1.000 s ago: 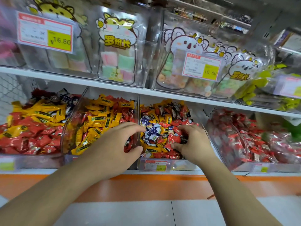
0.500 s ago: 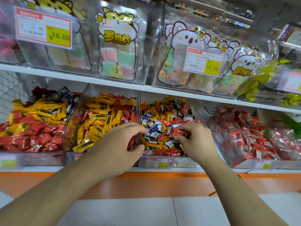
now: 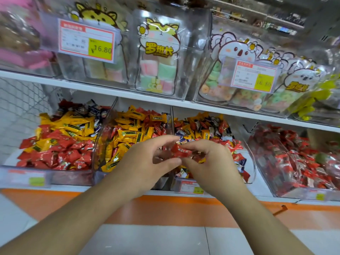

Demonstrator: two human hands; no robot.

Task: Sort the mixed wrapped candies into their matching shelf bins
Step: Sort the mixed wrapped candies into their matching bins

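A red wrapped candy (image 3: 181,151) is pinched between the right hand (image 3: 209,162) and the left hand (image 3: 147,162), just before the mixed bin (image 3: 251,170). It is judged light, crinkly and slippery — best taken across its padded middle, not the twisted ends.

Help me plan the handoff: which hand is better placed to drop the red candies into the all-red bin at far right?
Probably the right hand. It already holds the red candies and is nearer the all-red bin; the left hand would have to cross over.
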